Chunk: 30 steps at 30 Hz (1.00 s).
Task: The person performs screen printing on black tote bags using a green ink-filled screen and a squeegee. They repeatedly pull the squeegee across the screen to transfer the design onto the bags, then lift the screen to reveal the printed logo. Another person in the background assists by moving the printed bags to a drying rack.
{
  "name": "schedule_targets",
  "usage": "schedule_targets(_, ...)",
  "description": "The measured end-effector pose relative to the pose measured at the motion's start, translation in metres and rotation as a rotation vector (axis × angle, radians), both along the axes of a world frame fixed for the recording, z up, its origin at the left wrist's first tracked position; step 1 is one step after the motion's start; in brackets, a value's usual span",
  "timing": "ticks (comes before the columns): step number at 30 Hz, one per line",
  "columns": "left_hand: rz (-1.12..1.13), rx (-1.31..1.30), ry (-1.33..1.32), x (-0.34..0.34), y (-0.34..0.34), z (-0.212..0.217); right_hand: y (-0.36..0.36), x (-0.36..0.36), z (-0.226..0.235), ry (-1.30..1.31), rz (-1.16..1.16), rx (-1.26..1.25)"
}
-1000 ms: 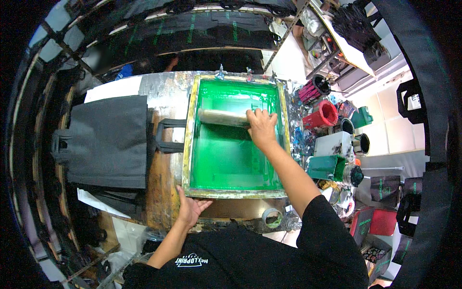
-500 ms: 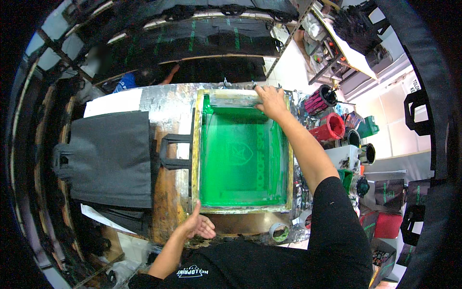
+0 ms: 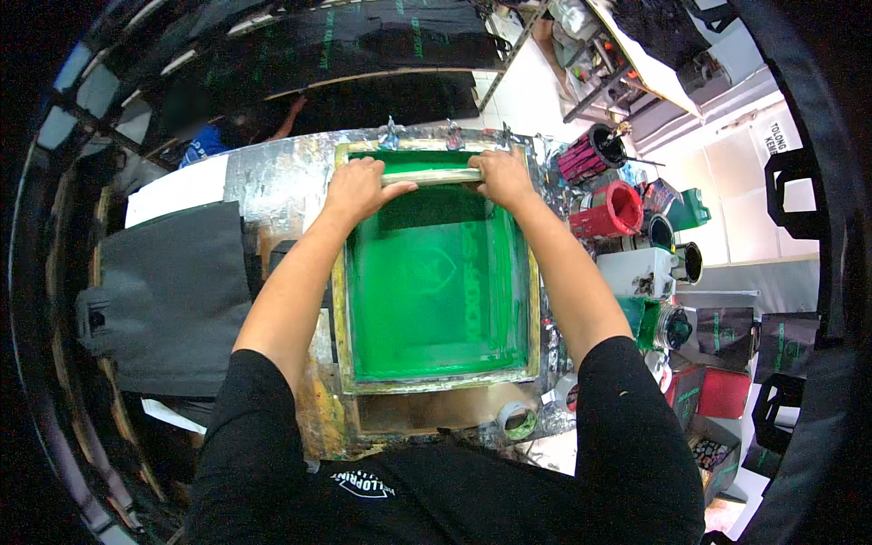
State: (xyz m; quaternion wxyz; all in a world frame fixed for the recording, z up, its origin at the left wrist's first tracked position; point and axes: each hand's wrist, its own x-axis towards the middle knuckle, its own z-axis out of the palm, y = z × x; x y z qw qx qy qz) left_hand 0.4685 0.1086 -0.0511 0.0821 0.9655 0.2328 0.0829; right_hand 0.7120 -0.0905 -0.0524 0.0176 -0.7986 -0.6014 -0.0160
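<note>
Since half a second ago the left hand [image 3: 356, 189] has left the near edge of the frame [image 3: 338, 300] and joined the right hand [image 3: 502, 177] on the squeegee [image 3: 434, 176], which lies across the far end of the green screen [image 3: 436, 291]. Both hands are curled over the bar, fingers wrapped on top, one at each end. Both arms reach straight forward, elbows nearly locked, wrists level. With neither hand steadying the frame, it could shift on the tabletop [image 3: 272, 182], and uneven pressure between the two ends might streak the ink. A black bag [image 3: 173, 291] lies left of the frame; ink tubs [image 3: 618, 211] crowd the right.
</note>
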Motion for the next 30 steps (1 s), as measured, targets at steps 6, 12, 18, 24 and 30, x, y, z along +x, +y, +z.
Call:
schedule_targets(6, -0.016, 0.027, 0.085, 0.009, -0.002, 0.009, 0.003, -0.006, 0.011, 0.016, -0.133, -0.140)
schedule_targets(12, 0.000, -0.007, 0.155, -0.002, -0.014, 0.017, -0.010, -0.019, 0.017, 0.028, -0.128, -0.171)
schedule_targets(18, -0.011, -0.021, 0.116, -0.052, -0.059, 0.007, -0.056, -0.062, 0.008, 0.034, -0.098, -0.189)
schedule_targets(24, 0.001, -0.049, 0.111, -0.107, -0.115, 0.009, -0.109, -0.116, 0.013, 0.103, -0.102, -0.187)
schedule_targets(30, 0.007, -0.033, 0.138, -0.158, -0.174, 0.012, -0.173, -0.172, 0.011, 0.084, -0.080, -0.109)
